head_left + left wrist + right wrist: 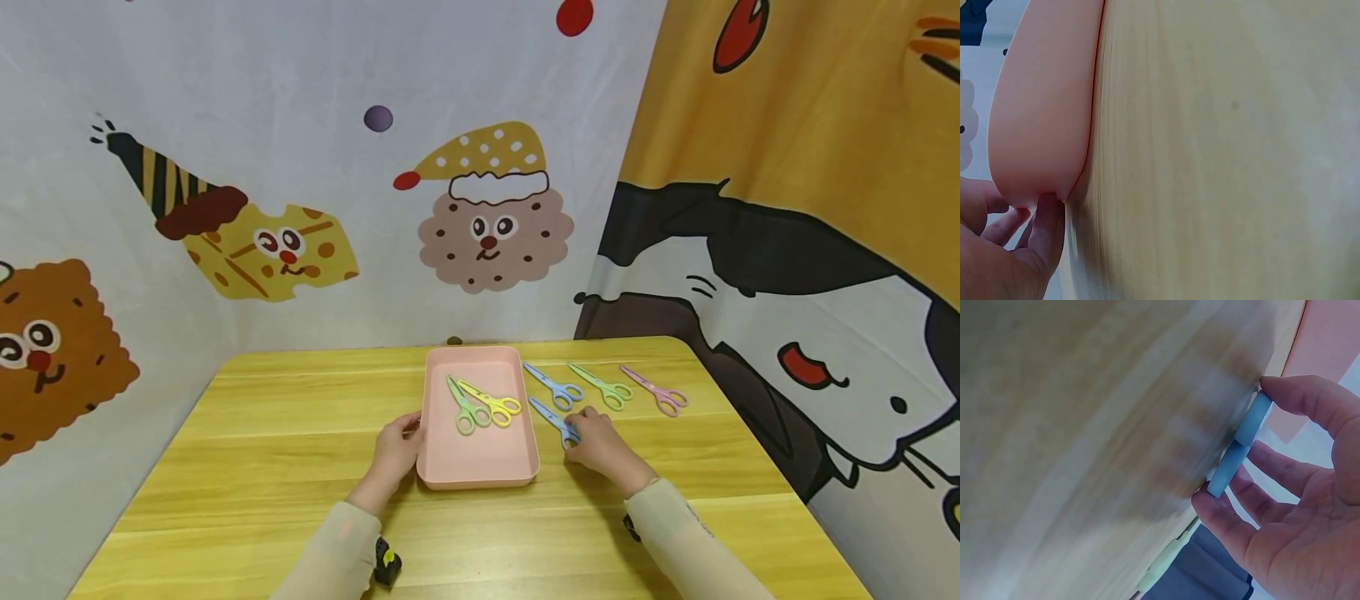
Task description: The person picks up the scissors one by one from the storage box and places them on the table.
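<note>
My left hand (396, 454) holds the left wall of a pink tray (480, 479); in the left wrist view its fingers (1047, 231) touch the tray's lower edge. Inside the tray lie green scissors (467, 408) and yellow scissors (491, 402), overlapping. Just right of the tray, my right hand (603, 446) grips the handles of blue scissors (553, 421), whose blades point up and left. The right wrist view shows the blue handles (1252, 422) between thumb and fingers, close to the tabletop.
Behind my right hand, another pair of blue scissors (553, 387), green scissors (602, 387) and pink scissors (654, 392) lie in a row on the wooden table (300, 433). A patterned curtain (300, 125) hangs behind the table's far edge.
</note>
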A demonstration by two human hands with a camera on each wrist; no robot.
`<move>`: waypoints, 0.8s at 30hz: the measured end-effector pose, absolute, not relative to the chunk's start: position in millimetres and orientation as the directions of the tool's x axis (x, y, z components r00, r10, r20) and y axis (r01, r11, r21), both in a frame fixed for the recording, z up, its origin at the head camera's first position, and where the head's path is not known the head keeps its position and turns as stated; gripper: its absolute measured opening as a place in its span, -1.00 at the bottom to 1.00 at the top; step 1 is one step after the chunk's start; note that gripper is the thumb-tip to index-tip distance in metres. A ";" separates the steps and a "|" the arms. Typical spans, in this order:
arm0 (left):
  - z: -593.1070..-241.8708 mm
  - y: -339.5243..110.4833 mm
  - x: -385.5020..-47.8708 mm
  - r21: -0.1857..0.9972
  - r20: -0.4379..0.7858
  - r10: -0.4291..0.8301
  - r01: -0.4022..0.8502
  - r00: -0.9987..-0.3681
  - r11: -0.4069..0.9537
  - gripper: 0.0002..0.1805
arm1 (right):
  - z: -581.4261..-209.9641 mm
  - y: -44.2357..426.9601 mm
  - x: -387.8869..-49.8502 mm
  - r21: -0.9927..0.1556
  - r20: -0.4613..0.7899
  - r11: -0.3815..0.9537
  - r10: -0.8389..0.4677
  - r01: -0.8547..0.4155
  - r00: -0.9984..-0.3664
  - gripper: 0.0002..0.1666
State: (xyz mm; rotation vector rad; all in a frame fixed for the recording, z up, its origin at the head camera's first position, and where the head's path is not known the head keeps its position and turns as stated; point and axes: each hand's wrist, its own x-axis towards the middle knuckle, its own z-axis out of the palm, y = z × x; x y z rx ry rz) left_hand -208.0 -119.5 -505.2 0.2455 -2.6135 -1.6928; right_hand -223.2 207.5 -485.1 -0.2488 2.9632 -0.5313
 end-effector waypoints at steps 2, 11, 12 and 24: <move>-505.5 -119.6 -207.9 0.907 -0.066 -0.140 -0.118 -0.988 0.403 -0.61 | -485.3 207.6 -222.9 -0.352 -0.092 0.926 -0.181 -0.138 -0.979 -0.37; -505.0 -119.6 -208.1 0.907 -0.081 -0.142 -0.132 -0.987 0.400 -0.61 | -484.9 206.9 -224.2 -0.354 -0.113 0.927 -0.171 -0.121 -0.979 -0.34; -504.8 -119.7 -208.2 0.907 -0.081 -0.141 -0.132 -0.987 0.399 -0.61 | -484.9 206.7 -224.7 -0.353 -0.115 0.928 -0.169 -0.118 -0.979 -0.34; -504.1 -119.1 -209.1 0.906 -0.107 -0.150 -0.158 -0.983 0.393 -0.60 | -477.3 204.6 -225.0 -0.329 -0.134 0.939 -0.147 -0.096 -0.980 -0.27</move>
